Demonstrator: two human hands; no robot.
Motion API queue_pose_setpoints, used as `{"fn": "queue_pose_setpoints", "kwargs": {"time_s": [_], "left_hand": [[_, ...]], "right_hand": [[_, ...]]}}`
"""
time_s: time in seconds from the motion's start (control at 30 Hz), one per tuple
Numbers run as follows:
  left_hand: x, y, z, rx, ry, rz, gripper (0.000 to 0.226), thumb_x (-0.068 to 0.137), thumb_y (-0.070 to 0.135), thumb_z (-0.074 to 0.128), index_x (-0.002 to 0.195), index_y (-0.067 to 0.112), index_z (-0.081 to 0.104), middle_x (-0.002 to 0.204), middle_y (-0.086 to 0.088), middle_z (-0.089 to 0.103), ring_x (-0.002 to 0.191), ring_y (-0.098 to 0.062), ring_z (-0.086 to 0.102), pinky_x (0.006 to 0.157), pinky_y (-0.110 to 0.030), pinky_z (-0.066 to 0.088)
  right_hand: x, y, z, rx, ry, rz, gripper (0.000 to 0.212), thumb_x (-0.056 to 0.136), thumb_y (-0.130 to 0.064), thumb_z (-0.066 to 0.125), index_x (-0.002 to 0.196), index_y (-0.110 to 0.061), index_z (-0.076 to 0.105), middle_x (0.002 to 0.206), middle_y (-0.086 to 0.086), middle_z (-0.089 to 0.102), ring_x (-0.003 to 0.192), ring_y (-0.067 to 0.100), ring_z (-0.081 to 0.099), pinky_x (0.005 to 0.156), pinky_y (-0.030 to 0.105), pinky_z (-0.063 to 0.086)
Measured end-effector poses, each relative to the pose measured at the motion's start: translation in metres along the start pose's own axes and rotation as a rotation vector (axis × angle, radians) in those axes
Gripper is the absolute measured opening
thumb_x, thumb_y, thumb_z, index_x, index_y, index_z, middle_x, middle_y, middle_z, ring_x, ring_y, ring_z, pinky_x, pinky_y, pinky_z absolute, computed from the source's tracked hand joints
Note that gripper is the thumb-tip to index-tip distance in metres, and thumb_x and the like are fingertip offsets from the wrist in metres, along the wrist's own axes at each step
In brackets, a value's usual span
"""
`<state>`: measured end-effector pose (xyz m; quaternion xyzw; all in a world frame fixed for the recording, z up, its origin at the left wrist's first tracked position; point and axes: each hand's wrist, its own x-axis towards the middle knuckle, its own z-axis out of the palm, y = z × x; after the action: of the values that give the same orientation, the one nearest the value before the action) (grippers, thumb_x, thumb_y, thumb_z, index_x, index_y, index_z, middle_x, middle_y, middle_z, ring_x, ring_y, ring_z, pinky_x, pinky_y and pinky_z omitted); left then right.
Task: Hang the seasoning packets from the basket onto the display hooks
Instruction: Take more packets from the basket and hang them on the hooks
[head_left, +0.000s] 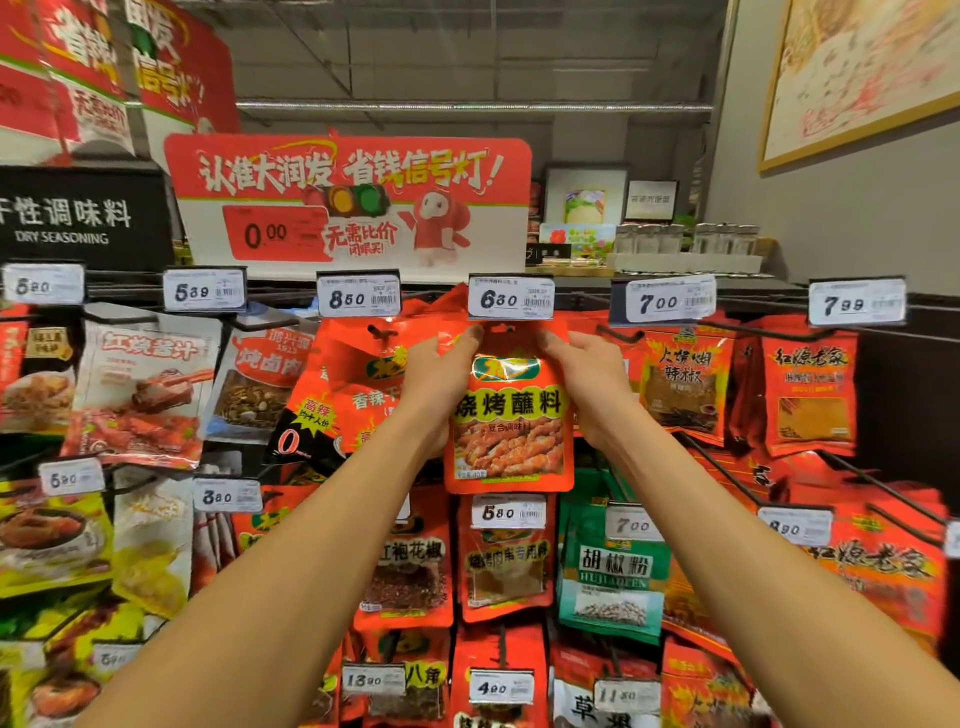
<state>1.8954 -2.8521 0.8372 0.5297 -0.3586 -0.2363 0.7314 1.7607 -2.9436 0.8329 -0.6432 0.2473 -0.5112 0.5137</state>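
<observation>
A red barbecue dipping-seasoning packet (509, 415) is held up against the top row of the dry-seasoning display, its upper edge raised to just under the 6.30 price tag (511, 298). The packet is gripped by both hands: the left hand (441, 371) is curled around its upper left edge with the fingertips near the top corner, and the right hand (592, 374) is closed on the upper right edge in the same way, so that the pouch is stretched flat between them. The hang hole (502, 328) at the top of the packet is seen just below the tag, but whether the hook has already passed through it cannot be told, since the hook tip is hidden behind the tag. The step in hand is judged to be the threading of the hole onto that hook. It would be done well if the top edge were kept taut and level, the hole brought squarely in line with the hook tip, and the packet pushed straight back rather than upward, so that the tag is not knocked. The neighbouring spicy-seasoning packets (363, 374) under the 8.50 price tag (358, 297) hang tilted and close to the left hand, and should be left undisturbed. Release is best delayed until the packet is felt to hang freely. The basket is not in view.
</observation>
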Motion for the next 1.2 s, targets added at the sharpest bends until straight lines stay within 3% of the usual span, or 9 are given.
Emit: {"fn": "queue_pose_setpoints", "kwargs": {"time_s": [0.13,0.33,0.43,0.5,0.6,0.7,0.8,1.1,1.2], "left_hand": [[0.0,0.002,0.001,0.036,-0.043,-0.005,0.021,0.089,0.036,0.073,0.082,0.017,0.066,0.072,-0.006,0.074,0.069,-0.028,0.074,0.074,-0.058,0.06],[0.002,0.0,0.003,0.103,0.035,0.009,0.034,0.09,0.04,0.072,0.097,0.006,0.068,0.103,-0.027,0.073,0.097,-0.044,0.071,0.088,-0.06,0.057],[0.008,-0.006,-0.001,0.167,0.037,0.029,0.031,0.091,0.043,0.071,0.091,0.014,0.062,0.09,-0.008,0.069,0.087,-0.028,0.065,0.085,-0.045,0.055],[0.011,-0.008,-0.006,0.242,0.073,0.045,0.02,0.09,0.038,0.072,0.094,0.021,0.061,0.092,0.001,0.065,0.089,-0.022,0.06,0.076,-0.036,0.051],[0.008,-0.012,-0.016,0.46,0.076,0.087,0.045,0.089,0.029,0.072,0.13,0.018,0.058,0.112,-0.001,0.063,0.103,-0.024,0.061,0.091,-0.041,0.053],[0.002,-0.014,-0.022,0.546,0.035,0.132,0.051,0.09,0.026,0.069,0.137,0.015,0.055,0.119,-0.003,0.063,0.106,-0.023,0.06,0.095,-0.042,0.053],[-0.003,-0.016,-0.025,0.51,-0.003,0.107,0.038,0.089,0.022,0.069,0.125,0.014,0.062,0.118,-0.006,0.068,0.106,-0.031,0.067,0.092,-0.052,0.057],[-0.012,-0.016,-0.028,0.411,-0.05,0.052,0.011,0.09,0.017,0.063,0.089,0.024,0.071,0.088,-0.003,0.075,0.087,-0.028,0.075,0.081,-0.048,0.06],[-0.017,-0.016,-0.03,0.378,-0.07,0.029,0.014,0.094,0.016,0.06,0.088,0.021,0.071,0.088,-0.007,0.077,0.074,-0.02,0.074,0.065,-0.037,0.058]], "right_hand": [[0.0,0.003,0.0,0.036,0.051,0.022,0.02,0.085,-0.032,0.074,0.071,-0.018,0.078,0.075,0.008,0.077,0.063,0.021,0.074,0.058,0.034,0.06],[-0.002,0.017,-0.003,-0.006,-0.014,0.078,0.013,0.09,-0.03,0.07,0.09,-0.018,0.076,0.084,0.003,0.079,0.07,0.018,0.076,0.051,0.025,0.055],[-0.002,0.022,-0.001,-0.008,0.001,0.088,0.01,0.09,-0.032,0.073,0.083,-0.026,0.078,0.084,0.003,0.079,0.072,0.02,0.076,0.051,0.026,0.056],[0.009,0.025,0.003,-0.018,0.077,0.092,0.009,0.088,-0.032,0.075,0.082,-0.025,0.077,0.084,0.003,0.079,0.077,0.024,0.076,0.061,0.036,0.062],[0.032,0.029,0.013,-0.008,0.174,0.171,0.025,0.085,-0.028,0.077,0.107,-0.018,0.071,0.106,0.008,0.076,0.099,0.031,0.073,0.089,0.053,0.059],[0.05,0.032,0.022,0.035,0.277,0.226,0.062,0.086,-0.026,0.078,0.141,-0.012,0.053,0.137,0.013,0.061,0.121,0.034,0.06,0.105,0.049,0.05],[0.066,0.032,0.029,-0.073,0.355,0.214,0.064,0.091,-0.029,0.074,0.146,-0.012,0.048,0.146,0.013,0.054,0.132,0.033,0.052,0.109,0.039,0.044],[0.08,0.035,0.026,-0.287,0.286,0.254,0.051,0.104,-0.041,0.05,0.144,-0.01,0.05,0.142,0.015,0.057,0.128,0.037,0.053,0.105,0.041,0.045],[0.061,0.041,0.011,-0.368,0.301,0.215,0.038,0.103,-0.042,0.049,0.127,-0.015,0.061,0.121,0.011,0.067,0.104,0.032,0.065,0.084,0.039,0.052]]}}
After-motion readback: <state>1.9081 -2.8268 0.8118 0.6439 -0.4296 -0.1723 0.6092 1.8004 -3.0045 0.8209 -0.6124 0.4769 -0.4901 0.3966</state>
